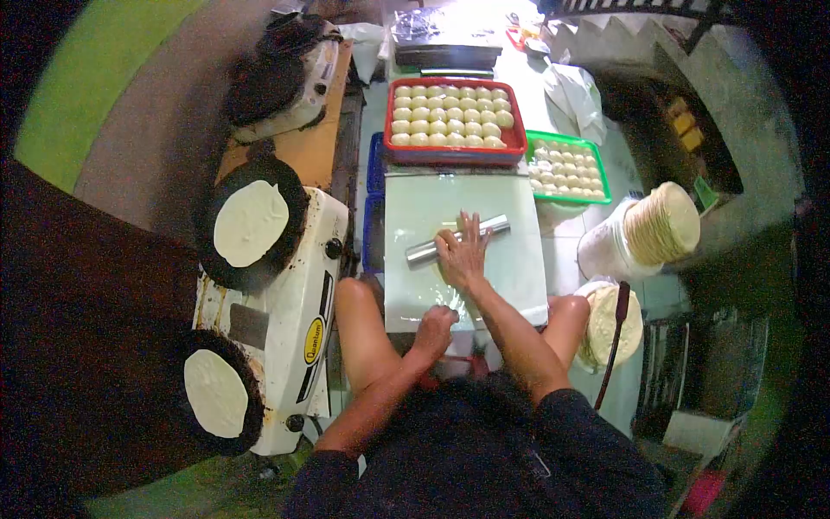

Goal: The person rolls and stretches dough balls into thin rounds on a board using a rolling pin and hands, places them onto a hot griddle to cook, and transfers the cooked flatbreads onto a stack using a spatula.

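My right hand [464, 257] lies over a shiny metal rolling pin [494, 226], its fingers reaching across the bar. The pin sits at a slant on a pale, glossy board [510, 298]. Below it, a thin, flattened piece of dough [430, 284] appears on the board, its outline hard to make out. My left hand [438, 329] is closed near the board's front edge, beside the dough. What its fingers hold, if anything, is hidden.
Dough balls fill a red tray [519, 130] and a green tray [603, 183]. At left, flatbreads [251, 225] lie on dark pans over a white stove [303, 259]. At right stand stacked flatbreads [661, 227] and a round flatbread pile [603, 333] with a dark long-handled tool [616, 337].
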`<state>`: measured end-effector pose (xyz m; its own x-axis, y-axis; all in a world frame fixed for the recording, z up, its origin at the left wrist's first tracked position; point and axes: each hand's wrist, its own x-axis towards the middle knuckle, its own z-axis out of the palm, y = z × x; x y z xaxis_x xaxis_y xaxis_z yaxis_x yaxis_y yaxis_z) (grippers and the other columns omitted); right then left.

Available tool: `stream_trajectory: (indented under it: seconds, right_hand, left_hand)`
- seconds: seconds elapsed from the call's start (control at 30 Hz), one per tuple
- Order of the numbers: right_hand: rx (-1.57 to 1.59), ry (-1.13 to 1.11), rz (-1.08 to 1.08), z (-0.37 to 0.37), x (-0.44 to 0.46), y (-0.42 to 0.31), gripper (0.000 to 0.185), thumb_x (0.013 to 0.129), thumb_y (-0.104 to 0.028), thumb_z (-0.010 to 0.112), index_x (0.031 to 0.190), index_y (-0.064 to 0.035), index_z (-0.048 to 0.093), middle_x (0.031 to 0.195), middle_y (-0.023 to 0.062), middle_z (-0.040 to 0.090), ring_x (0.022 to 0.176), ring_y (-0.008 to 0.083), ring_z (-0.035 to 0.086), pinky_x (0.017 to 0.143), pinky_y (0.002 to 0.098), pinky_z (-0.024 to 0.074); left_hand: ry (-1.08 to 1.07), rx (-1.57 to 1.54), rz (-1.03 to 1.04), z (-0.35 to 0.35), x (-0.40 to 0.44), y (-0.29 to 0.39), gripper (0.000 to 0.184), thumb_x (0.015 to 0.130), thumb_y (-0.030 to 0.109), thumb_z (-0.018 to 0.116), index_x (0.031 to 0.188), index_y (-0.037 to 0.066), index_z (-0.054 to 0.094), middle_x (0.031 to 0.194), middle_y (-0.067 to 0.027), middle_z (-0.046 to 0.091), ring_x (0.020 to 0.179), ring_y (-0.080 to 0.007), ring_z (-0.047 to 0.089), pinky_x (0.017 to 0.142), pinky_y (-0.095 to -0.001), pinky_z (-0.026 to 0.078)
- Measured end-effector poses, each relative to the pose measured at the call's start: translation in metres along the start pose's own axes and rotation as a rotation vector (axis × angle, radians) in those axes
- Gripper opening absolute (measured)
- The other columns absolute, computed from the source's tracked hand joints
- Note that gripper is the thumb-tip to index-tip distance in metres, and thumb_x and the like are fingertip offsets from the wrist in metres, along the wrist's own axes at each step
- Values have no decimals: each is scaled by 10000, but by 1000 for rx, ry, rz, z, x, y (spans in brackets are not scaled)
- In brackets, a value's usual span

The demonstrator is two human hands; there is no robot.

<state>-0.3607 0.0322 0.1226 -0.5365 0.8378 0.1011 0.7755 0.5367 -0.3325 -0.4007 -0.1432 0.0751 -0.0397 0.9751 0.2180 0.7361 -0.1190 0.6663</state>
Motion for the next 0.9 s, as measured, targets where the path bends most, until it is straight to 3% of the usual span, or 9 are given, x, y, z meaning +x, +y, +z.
stream_trajectory:
  seconds: [0.17, 0.3, 0.43, 0.47, 0.57, 0.6, 0.73, 0.83, 0.9]
  right_hand:
    - [260, -46, 79, -8, 2, 1, 508, 913, -249, 571, 1419, -269, 533, 1648, 245, -7, 1501, 481, 123, 1180, 577, 250]
    - [60, -117, 22, -21, 1, -6, 671, 898, -138, 555, 1528, -266, 364, 1418, 282, 462, 1234, 422, 542, 1126, 488, 374]
    - [-41, 10, -18, -10, 13, 3, 291, 960, -238, 530, 1173, -107, 677, 1106, 134, 668, 956, 302, 663, 1144, 573, 274]
    - [51, 79, -37, -7, 15, 8, 242, 927, -253, 560, 950, -79, 727, 1164, 142, 666, 1114, 324, 625, 1172, 630, 161]
    - [98, 339, -62, -5, 22, 14, 234, 878, -250, 590, 929, -82, 745, 1297, 183, 615, 1335, 362, 476, 1186, 642, 116]
    - [129, 199, -12, -8, 24, 18, 283, 804, -251, 652, 992, -66, 755, 1527, 243, 391, 1477, 405, 260, 1183, 661, 110]
    - [259, 37, 65, -9, 38, 20, 709, 719, -197, 710, 1398, -59, 556, 1626, 311, -27, 1509, 460, 129, 1179, 623, 210]
    - [492, 29, -24, 2, 47, 21, 911, 744, -138, 668, 1562, -82, 272, 1622, 320, 7, 1512, 467, 91, 1204, 517, 243]
    - [270, -98, -108, -4, 43, 16, 940, 798, -97, 653, 1587, -99, 142, 1610, 278, 161, 1465, 414, 276, 1173, 456, 321]
  left_hand:
    - [-125, 8, -57, -10, 8, 5, 284, 634, -97, 608, 884, 19, 678, 917, -173, 655, 930, -383, 605, 847, -470, 508]
    - [-157, 57, -62, -6, 9, 0, 274, 629, -83, 625, 879, 23, 662, 900, -173, 644, 924, -382, 603, 842, -480, 509]
    - [-140, 57, -86, -18, 9, 12, 262, 630, -72, 635, 873, 26, 639, 897, -170, 626, 929, -385, 600, 833, -484, 506]
    - [-162, 55, -87, -18, 9, 10, 267, 627, -70, 640, 877, 26, 636, 903, -170, 625, 931, -386, 600, 834, -484, 507]
    - [-187, 39, -97, -11, 6, 4, 286, 621, -65, 651, 892, 26, 635, 916, -170, 622, 936, -386, 599, 837, -482, 508]
    - [-174, 32, -96, -11, 5, 4, 293, 621, -63, 653, 900, 27, 638, 918, -170, 623, 937, -386, 599, 840, -481, 508]
    - [-154, 59, -74, -13, 6, 7, 327, 625, -64, 648, 937, 33, 654, 915, -172, 619, 933, -384, 596, 851, -476, 507]
    - [-183, 50, -53, -15, 6, 5, 333, 646, -64, 629, 962, 34, 662, 925, -175, 621, 938, -384, 596, 854, -470, 507]
    - [-183, 67, -45, -13, 7, 2, 324, 647, -63, 627, 956, 29, 657, 932, -181, 623, 944, -384, 598, 853, -468, 509]
